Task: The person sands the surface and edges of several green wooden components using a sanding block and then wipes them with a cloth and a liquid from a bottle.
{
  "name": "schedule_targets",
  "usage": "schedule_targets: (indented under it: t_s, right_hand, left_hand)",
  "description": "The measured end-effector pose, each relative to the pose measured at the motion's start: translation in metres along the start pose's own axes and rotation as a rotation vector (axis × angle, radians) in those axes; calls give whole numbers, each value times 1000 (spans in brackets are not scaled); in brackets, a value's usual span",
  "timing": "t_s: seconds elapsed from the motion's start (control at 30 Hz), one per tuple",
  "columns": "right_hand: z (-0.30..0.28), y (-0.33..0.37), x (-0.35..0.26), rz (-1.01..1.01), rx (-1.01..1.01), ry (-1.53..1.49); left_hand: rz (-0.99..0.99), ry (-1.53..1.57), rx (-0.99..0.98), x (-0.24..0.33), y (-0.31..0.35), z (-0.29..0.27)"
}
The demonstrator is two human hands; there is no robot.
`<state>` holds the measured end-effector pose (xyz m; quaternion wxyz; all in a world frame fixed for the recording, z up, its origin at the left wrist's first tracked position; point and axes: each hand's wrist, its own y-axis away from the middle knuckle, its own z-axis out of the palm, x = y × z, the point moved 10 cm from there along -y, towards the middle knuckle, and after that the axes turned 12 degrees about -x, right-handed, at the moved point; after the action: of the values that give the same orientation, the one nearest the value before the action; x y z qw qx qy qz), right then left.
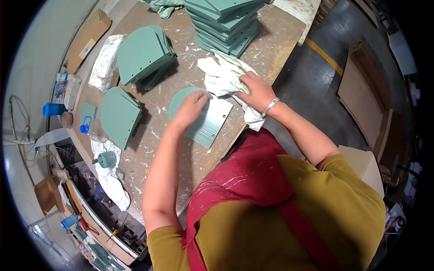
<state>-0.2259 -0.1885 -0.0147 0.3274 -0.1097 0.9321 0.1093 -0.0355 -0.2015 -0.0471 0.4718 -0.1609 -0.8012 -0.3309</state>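
wiping looks to be the step in hand: the green panel [211,119] lies flat on the counter [185,63], close to its near edge. my right hand [258,92] is closed on the white cloth [221,74], bunched at the panel's far right side. my left hand [195,108] reaches over the panel, palm down, fingers together and bent; i can't tell whether they pinch anything. my right forearm angles in from the near right. the next move, i judge, calls for steadying the panel and drawing the cloth across it.

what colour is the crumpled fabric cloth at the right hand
The crumpled fabric cloth is mostly white, seen in the head view.
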Motion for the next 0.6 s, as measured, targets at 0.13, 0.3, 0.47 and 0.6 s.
schedule_targets:
  t_s: [0.13, 0.3, 0.47, 0.6]
  right_hand:
    - [-4, -11, 30, 22, -69, -446]
    - [-20, -4, 58, 148, -14, -992]
    - [-28, 3, -44, -148, -103, -294]
    - [54, 17, -108, -519, -325, 144]
  left_hand:
    - [159, -127, -95, 48, 31, 81]
    - [285, -445, 232, 65, 59, 83]
    - [160, -645, 315, 27, 87, 61]
    - [117, -599, 409, 14, 95, 42]
